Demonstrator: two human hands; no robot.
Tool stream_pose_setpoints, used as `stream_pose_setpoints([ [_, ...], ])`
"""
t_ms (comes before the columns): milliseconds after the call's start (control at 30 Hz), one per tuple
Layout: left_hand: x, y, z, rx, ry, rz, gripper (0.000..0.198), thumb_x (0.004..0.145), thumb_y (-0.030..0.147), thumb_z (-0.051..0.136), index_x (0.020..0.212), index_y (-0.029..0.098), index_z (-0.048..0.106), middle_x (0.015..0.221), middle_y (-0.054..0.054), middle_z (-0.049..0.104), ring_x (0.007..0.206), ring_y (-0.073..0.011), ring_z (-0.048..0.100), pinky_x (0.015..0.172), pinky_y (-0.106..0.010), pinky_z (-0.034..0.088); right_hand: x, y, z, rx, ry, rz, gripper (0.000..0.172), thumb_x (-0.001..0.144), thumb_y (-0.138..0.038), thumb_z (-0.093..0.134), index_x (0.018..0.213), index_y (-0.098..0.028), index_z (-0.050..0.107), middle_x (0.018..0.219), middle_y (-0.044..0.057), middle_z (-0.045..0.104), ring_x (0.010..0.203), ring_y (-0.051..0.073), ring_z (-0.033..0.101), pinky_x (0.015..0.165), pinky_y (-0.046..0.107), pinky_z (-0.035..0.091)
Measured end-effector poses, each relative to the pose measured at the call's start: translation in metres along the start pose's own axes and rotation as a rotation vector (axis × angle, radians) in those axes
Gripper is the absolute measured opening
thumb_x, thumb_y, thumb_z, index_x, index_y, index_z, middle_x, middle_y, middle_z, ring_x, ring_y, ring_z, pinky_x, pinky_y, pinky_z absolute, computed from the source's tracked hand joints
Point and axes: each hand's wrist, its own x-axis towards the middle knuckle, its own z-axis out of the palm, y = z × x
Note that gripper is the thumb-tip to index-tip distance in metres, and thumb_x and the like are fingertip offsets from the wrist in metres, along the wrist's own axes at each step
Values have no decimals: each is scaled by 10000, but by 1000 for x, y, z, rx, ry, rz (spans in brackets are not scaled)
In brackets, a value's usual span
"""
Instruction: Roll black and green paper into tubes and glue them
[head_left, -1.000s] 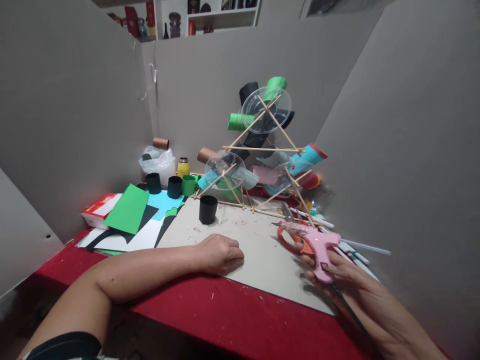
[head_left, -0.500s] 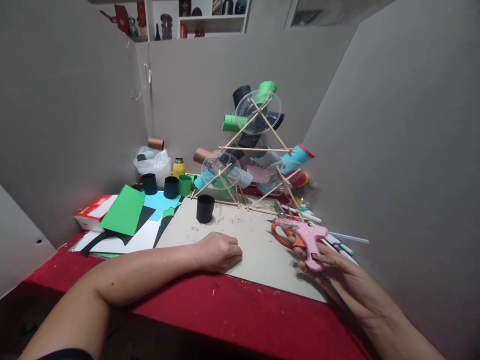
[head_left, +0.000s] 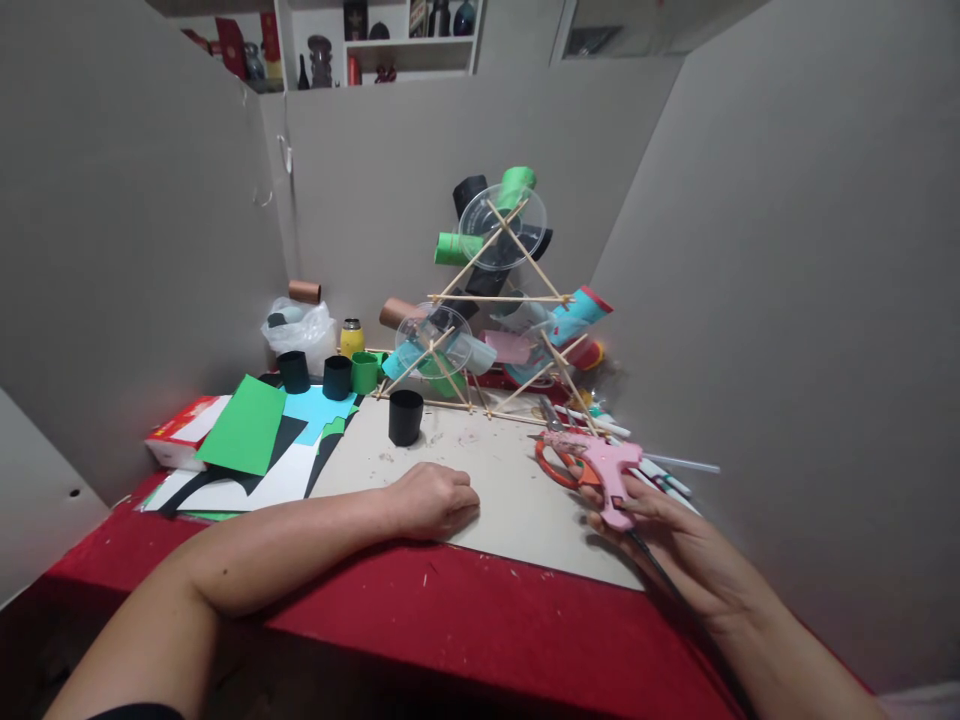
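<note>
My left hand [head_left: 433,500] rests on the pale board [head_left: 517,520] in a loose fist, with nothing showing in it. Just behind it a short black paper tube [head_left: 406,418] stands upright on the board. In my right hand [head_left: 652,535] is a pink glue gun [head_left: 611,462], its nozzle pointing left. A clear glue stick [head_left: 682,463] sticks out of the gun's back, and a dark cord [head_left: 660,567] hangs from its handle. Orange-handled scissors [head_left: 553,468] lie beneath the nozzle.
Behind the board stand wheels of paper tubes and clear plastic discs [head_left: 502,227] on wooden-stick frames [head_left: 499,298]. At left are a green paper sheet [head_left: 244,425], more black tubes [head_left: 337,377], a green tube [head_left: 365,372] and a plastic bag [head_left: 304,330]. Grey panels [head_left: 810,300] enclose the red-covered table [head_left: 420,610].
The view has shifted slightly, so everything sits a little further left. My right hand still grips the glue gun; my left hand stays on the board.
</note>
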Motion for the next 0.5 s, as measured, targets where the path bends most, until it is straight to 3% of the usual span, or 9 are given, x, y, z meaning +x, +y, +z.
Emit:
stream_pose_setpoints([
  [133,1,-2,-9,-15,18,-13,194,882,265,526,765,187,660,725,-23,654,600,-116,598,514,-238,371,1,0,-1,-2,-11,-9,507,607,-34,673,1066,-248,649,977,24,749,776,183,722,635,253,635],
  [267,4,-15,-32,-13,79,-103,203,916,249,484,957,181,671,886,-49,695,710,-143,652,583,-241,444,-1,-2,0,19,32,-15,492,581,-40,682,1029,-241,653,952,38,753,819,200,721,628,274,637],
  [400,6,-37,-57,-15,158,-329,262,929,283,480,1115,189,638,1138,-92,667,862,-178,668,716,-287,498,-5,-5,3,27,29,-41,441,601,-47,670,1000,-233,656,981,42,746,830,206,718,622,286,634],
  [500,5,-54,-70,-17,169,-517,287,886,289,537,1148,223,633,1204,-86,650,889,-197,665,721,-299,489,-5,-7,4,39,-8,-82,413,617,-38,652,980,-236,648,960,28,741,845,204,715,607,272,626],
])
